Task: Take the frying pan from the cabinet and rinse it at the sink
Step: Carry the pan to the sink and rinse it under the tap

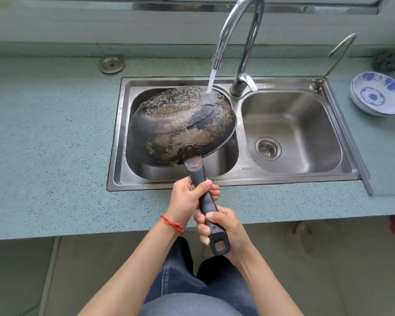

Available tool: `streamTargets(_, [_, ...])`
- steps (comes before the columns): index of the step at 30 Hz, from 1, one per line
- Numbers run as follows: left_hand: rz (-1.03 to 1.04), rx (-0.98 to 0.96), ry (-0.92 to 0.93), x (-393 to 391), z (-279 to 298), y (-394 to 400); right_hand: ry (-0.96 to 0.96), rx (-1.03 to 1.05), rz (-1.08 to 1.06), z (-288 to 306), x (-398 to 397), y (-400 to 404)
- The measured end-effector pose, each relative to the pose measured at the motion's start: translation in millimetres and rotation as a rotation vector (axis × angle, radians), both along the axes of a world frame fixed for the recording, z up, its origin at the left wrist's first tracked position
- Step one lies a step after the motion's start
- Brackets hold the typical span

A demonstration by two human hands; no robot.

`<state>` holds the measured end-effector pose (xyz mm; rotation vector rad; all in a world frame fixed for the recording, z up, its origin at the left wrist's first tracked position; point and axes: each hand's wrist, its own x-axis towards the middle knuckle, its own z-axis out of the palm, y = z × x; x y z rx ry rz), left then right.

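1. The frying pan [183, 126] is held upside down over the left basin of the sink [232, 179], its scorched underside facing up and tilted toward the camera.
2. Water from the faucet [235, 42] is seen falling onto the far right part of the pan's underside — droplets are spread over the top of it.
3. The pan's dark handle [205, 201] reaches back from the pan across the sink's front rim and past the front edge of the worktop [43, 156].
4. The left hand [189, 197] is wrapped around the upper part of the handle, nearer the pan, with the thumb laid across it; a red cord is worn at that wrist.
5. The right hand [224, 229] is closed around the lower part of the handle, just behind the left hand — only the looped end is left showing below the fingers.
6. A stack of blue-and-white bowls [379, 93] is set on the worktop beside the right end of the sink.
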<state>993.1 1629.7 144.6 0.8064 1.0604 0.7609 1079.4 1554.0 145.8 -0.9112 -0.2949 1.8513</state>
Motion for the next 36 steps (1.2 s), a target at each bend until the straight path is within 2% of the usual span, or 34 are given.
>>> streamTargets(10, [0.015,0.037,0.051,-0.7,0.3,1.7,0.124,-0.026,-0.008,-6.4,-3.7,2.7])
streamTargets(22, [-0.07,-0.063,-0.086,7.5,-12.5,-2.4,-0.214,-0.017,-0.026,-4.3,6.4,-5.2])
streamTargets(27, [-0.074,-0.123,-0.204,13.6,-17.3,-5.5,-0.347,-0.035,-0.028,-1.7,10.6,-9.9])
streamTargets(31, [-0.077,-0.156,-0.283,16.5,-22.2,-7.1,-0.428,-0.056,-0.027,-2.6,13.7,-12.1])
streamTargets(36, [-0.081,-0.178,-0.295,19.9,-19.9,-8.3,-0.486,-0.05,-0.012,1.4,16.1,-12.7])
